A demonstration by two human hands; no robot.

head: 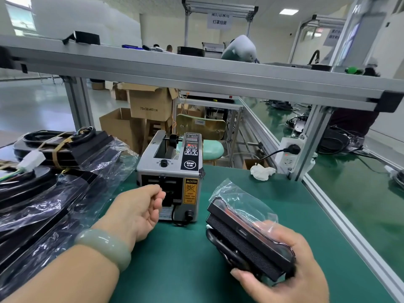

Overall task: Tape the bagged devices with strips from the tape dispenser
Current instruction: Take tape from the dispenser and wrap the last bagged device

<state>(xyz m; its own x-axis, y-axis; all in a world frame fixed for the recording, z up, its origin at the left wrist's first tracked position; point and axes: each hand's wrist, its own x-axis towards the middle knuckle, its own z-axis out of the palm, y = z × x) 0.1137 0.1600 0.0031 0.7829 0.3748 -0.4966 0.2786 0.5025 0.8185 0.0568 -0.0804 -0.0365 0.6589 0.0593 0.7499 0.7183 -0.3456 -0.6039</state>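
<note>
A grey automatic tape dispenser (169,171) stands on the green mat (175,259), its outlet facing me. My left hand (140,211), a pale green bangle on its wrist, is at the outlet with thumb and fingers pinched together; whether it holds a tape strip I cannot tell. My right hand (284,270) grips a black device in a clear plastic bag (247,232), held tilted above the mat at the lower right, with the bag's loose end sticking up.
Several more bagged black devices (50,200) with cables pile up at the left. A crumpled white tissue (262,171) and a power strip (288,154) sit at the mat's far right edge. An aluminium frame shelf (196,73) runs overhead. Cardboard boxes (150,103) stand behind.
</note>
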